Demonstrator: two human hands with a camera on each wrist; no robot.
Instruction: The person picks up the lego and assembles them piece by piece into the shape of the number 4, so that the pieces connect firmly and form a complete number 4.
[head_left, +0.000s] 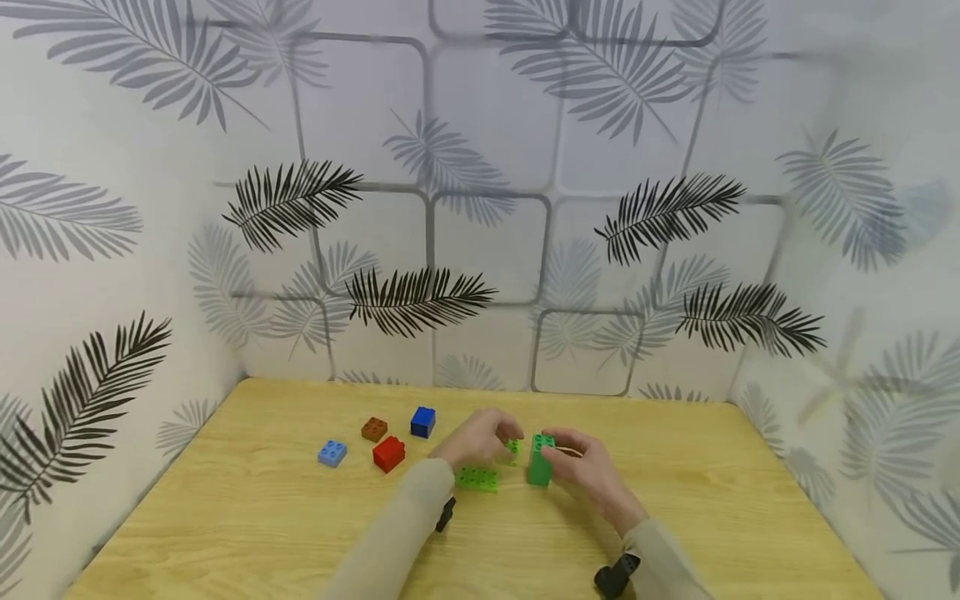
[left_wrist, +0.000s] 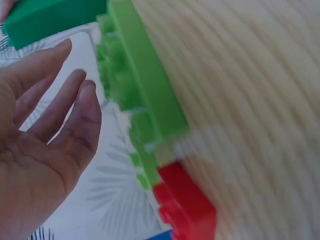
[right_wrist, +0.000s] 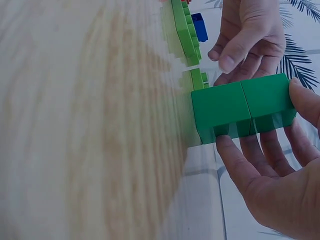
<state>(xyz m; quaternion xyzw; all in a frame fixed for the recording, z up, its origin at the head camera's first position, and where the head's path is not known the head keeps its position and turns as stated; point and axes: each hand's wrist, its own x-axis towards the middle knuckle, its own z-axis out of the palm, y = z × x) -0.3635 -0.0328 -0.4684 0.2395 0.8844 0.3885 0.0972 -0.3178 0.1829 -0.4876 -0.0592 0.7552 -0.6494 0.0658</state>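
Note:
My right hand [head_left: 592, 475] holds a green stack of two bricks [head_left: 539, 467] upright on the table. In the right wrist view the seam between the two green bricks [right_wrist: 220, 111] is visible, with fingers along one side and the thumb at the top end. My left hand [head_left: 480, 437] hovers just left of the stack, its fingers loosely bent and holding nothing. Close under it lies a long light green brick [head_left: 477, 480]. Another light green brick [head_left: 513, 450] is partly hidden behind the left hand's fingers. In the left wrist view the fingertips stand apart from the light green brick [left_wrist: 150, 75].
Left of the hands lie a red brick [head_left: 388, 455], a dark blue brick [head_left: 422, 422], a brown brick [head_left: 374, 429] and a light blue brick [head_left: 332, 453]. The wooden table [head_left: 225, 517] meets a leaf-patterned wall [head_left: 487, 250] at its back edge.

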